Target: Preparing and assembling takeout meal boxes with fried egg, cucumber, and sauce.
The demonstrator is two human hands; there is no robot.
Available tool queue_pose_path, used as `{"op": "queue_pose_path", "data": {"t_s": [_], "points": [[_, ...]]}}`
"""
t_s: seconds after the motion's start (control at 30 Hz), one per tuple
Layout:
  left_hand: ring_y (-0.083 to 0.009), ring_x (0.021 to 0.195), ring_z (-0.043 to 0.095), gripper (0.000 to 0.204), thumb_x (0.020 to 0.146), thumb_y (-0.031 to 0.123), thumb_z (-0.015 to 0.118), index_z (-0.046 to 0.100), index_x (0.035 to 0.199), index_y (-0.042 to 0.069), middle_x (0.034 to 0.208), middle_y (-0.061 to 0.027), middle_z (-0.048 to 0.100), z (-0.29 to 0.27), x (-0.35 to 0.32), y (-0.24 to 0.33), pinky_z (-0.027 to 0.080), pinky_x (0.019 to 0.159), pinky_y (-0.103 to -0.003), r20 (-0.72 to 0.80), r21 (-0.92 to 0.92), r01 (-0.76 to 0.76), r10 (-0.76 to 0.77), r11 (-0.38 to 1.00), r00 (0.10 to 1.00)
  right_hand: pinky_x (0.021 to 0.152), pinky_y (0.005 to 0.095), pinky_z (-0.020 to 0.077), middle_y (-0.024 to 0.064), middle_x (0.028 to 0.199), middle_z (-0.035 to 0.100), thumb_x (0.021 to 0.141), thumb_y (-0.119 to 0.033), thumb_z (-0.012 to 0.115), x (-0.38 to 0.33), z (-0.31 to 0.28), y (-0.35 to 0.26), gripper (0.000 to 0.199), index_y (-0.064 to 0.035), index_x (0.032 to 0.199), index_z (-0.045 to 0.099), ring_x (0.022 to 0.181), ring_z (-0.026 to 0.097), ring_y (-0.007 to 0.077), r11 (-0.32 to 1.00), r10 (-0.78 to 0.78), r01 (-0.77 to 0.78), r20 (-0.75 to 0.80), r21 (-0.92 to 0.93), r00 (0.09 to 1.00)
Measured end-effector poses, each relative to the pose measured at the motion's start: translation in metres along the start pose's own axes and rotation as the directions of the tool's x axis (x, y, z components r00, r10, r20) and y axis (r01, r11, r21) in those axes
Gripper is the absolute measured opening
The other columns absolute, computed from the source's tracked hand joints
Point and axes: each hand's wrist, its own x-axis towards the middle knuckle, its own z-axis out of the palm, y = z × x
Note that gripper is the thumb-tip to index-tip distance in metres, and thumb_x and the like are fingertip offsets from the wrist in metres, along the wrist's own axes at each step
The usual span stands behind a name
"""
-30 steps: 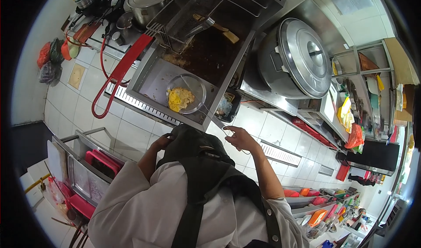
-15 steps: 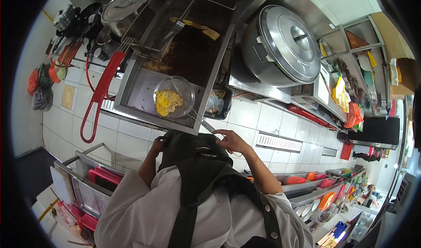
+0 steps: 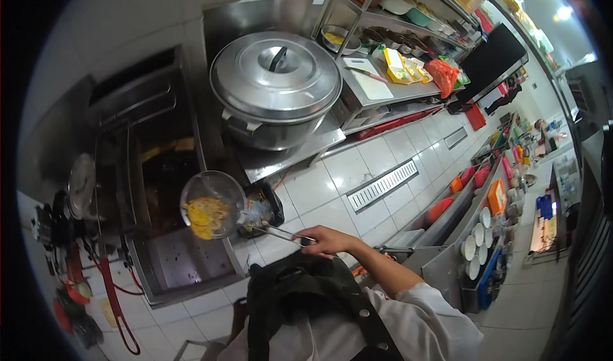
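Note:
My right hand [image 3: 327,241] is closed around the long handle of a round wire-mesh strainer [image 3: 223,183]. In the strainer lies a lump of fried egg [image 3: 204,217], yellow and browned. It hangs tilted over the near right edge of a steel deep fryer [image 3: 185,265]. Dark oil fills the fryer's deeper part, with crumbs on its near metal shelf. Of my left hand [image 3: 239,308], only a dim part shows low beside the dark apron, its fingers hidden.
A large lidded steel pot [image 3: 274,83] stands right of the fryer. Below it sits a black bin [image 3: 271,204] with a plastic liner. Farther right are a white cutting board [image 3: 370,81] with a knife and orange bags [image 3: 442,75]. A red handle [image 3: 112,291] juts out at left.
My right hand has gripped the strainer's handle and lifted it, with the egg, off the fryer's shelf toward the right. My view has turned right. My left hand has become mostly hidden.

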Motion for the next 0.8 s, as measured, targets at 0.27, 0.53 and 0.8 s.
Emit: {"op": "queue_pose_path", "data": {"t_s": [0.27, 0.53, 0.8], "points": [[-0.0273, 0.068, 0.061, 0.028, 0.080, 0.018, 0.059, 0.064, 0.103, 0.003, 0.081, -0.0155, 0.065, -0.031, 0.194, 0.121, 0.049, 0.059, -0.038, 0.125, 0.214, -0.159, 0.135, 0.964, 0.983, 0.040, 0.0238, 0.0359, 0.0003, 0.051, 0.047, 0.089, -0.013, 0.059, -0.158, -0.146, 0.064, 0.043, -0.0012, 0.129, 0.047, 0.037, 0.041, 0.0067, 0.989, 0.089, -0.059, -0.231, 0.133, 0.969], [-0.0288, 0.073, 0.061, 0.029, 0.080, 0.020, 0.059, 0.064, 0.102, 0.003, 0.084, -0.0163, 0.065, 0.036, 0.357, 0.257, 0.049, 0.063, -0.039, 0.268, 0.313, -0.250, 0.167, 0.916, 0.949, 0.038, 0.0233, 0.0366, -0.0001, 0.049, 0.048, 0.086, -0.010, 0.063, -0.258, -0.308, 0.135, 0.045, 0.0028, 0.126, 0.049, 0.036, 0.044, 0.0072, 0.950, 0.180, -0.007, -0.531, 0.311, 0.828], [-0.0303, 0.078, 0.062, 0.029, 0.080, 0.022, 0.059, 0.065, 0.101, 0.002, 0.088, -0.0171, 0.065, 0.137, 0.497, 0.368, 0.050, 0.067, -0.040, 0.413, 0.249, -0.323, 0.202, 0.913, 0.888, 0.038, 0.0239, 0.0366, 0.0015, 0.053, 0.049, 0.085, -0.011, 0.060, -0.187, -0.525, 0.049, 0.043, 0.0071, 0.123, 0.048, 0.037, 0.045, 0.0090, 0.972, -0.098, 0.223, -0.747, 0.069, 0.658]]}}
